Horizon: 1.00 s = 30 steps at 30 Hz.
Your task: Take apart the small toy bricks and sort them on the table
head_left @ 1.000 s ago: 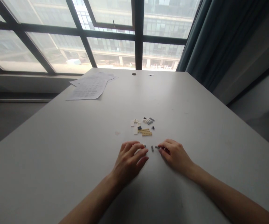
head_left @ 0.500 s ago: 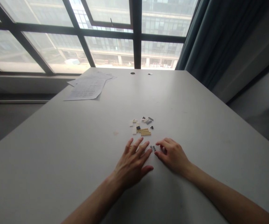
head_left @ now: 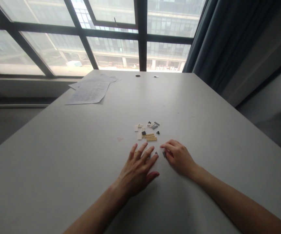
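Observation:
My left hand (head_left: 138,170) lies palm down with its fingers spread, over a few small toy building bricks that it partly hides. A small grey piece (head_left: 156,154) shows at its index fingertip. To the right, my right hand (head_left: 179,157) has its thumb and fingers curled around a short grey studded brick (head_left: 164,154), whose near end is hidden by the thumb. Beyond the fingertips lie tan studded plates (head_left: 151,137), a black piece (head_left: 143,133) and a white tile (head_left: 139,136).
Grey plates (head_left: 154,127), a small black piece (head_left: 158,132) and white pieces (head_left: 138,126) lie loosely further back. Printed papers (head_left: 89,92) rest at the far left of the white table (head_left: 204,130). Windows and a dark curtain (head_left: 218,48) stand behind.
The short grey brick has moved slightly right, away from my left hand and into my right hand's fingers. My left hand stays spread in nearly the same place.

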### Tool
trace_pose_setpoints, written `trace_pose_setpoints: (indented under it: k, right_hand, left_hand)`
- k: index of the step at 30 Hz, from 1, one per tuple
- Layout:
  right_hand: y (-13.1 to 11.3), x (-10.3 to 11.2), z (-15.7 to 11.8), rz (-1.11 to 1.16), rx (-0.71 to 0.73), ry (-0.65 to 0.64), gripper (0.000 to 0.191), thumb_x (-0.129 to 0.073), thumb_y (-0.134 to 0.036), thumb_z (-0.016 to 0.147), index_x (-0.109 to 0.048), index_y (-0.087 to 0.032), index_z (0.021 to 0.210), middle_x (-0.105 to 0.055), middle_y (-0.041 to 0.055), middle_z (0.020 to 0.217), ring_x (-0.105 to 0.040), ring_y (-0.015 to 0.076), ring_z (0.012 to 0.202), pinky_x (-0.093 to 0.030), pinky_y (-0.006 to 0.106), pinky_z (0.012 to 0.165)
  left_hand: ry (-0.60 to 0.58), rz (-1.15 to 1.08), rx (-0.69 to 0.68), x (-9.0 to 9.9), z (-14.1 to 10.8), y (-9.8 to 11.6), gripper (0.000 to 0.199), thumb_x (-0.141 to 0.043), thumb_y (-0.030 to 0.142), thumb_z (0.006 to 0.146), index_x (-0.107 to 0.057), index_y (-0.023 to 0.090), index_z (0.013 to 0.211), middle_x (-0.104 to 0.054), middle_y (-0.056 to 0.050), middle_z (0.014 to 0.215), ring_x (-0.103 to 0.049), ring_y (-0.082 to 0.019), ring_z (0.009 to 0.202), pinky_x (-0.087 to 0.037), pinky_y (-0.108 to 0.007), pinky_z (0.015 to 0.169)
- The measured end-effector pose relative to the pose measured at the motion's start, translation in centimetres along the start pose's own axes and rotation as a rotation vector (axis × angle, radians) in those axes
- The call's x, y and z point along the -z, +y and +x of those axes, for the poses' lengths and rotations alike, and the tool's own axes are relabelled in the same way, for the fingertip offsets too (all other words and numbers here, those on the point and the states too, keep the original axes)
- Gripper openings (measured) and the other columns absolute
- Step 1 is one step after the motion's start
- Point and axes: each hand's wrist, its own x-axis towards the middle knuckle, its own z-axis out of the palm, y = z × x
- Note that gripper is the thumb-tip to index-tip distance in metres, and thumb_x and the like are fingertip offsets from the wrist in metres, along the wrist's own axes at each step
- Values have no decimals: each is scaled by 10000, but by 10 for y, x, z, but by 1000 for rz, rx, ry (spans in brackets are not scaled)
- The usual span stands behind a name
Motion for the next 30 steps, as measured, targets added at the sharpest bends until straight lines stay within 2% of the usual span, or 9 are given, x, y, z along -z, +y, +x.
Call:
trace_pose_setpoints:
  k: [3,8,13,18,22,25,30]
  right_hand:
    - [0,1,-3,26,-47,36,308,-510,-44,799,-643,-197,1031,-627,51,976,-565,187,907,-446,307,836]
    - [-3,7,-8,77,-80,-38,302,-568,-44,710,-660,-198,954,-621,37,943,-565,170,806,-456,282,751]
    - [-4,8,-6,81,-59,-74,170,-595,-134,793,-675,-206,924,-618,35,923,-568,168,817,-450,283,763]
    - [-4,5,-4,80,-28,-95,122,-574,-152,850,-674,-201,900,-623,33,899,-572,152,787,-445,267,730]
    - [-7,4,-5,25,-54,-54,43,-613,-179,839,-638,-193,807,-613,21,836,-561,153,743,-432,269,696]
    - [-9,2,-4,-18,-45,-49,56,-615,-169,837,-610,-193,786,-610,19,820,-556,155,732,-425,267,685]
    - [-3,1,-4,-233,89,-25,118,-524,-125,890,-597,-172,811,-622,52,805,-559,188,768,-412,291,703]
  left_hand:
    - [5,3,2,0,0,0,495,-459,561,890,-542,269,1281,-448,-63,1433,-247,-320,1395,-115,-557,1149]
    - [15,14,9,1,1,1,498,-494,554,875,-554,264,1276,-453,-79,1423,-257,-330,1387,-128,-568,1145]
    - [1,18,11,1,0,1,498,-490,552,877,-547,268,1283,-438,-79,1436,-238,-331,1395,-123,-573,1145]
    - [-8,-10,15,0,0,0,491,-474,550,886,-543,270,1283,-427,-81,1445,-219,-332,1404,-110,-583,1143]
    - [-9,-23,22,1,0,1,469,-479,543,886,-560,270,1259,-431,-82,1441,-224,-331,1402,-116,-581,1143]
    - [-8,-19,19,2,1,2,462,-494,534,881,-565,268,1252,-430,-87,1438,-230,-335,1398,-121,-583,1141]
    - [-6,-14,19,3,1,2,443,-515,531,871,-576,284,1234,-441,-78,1427,-238,-332,1395,-134,-581,1140]
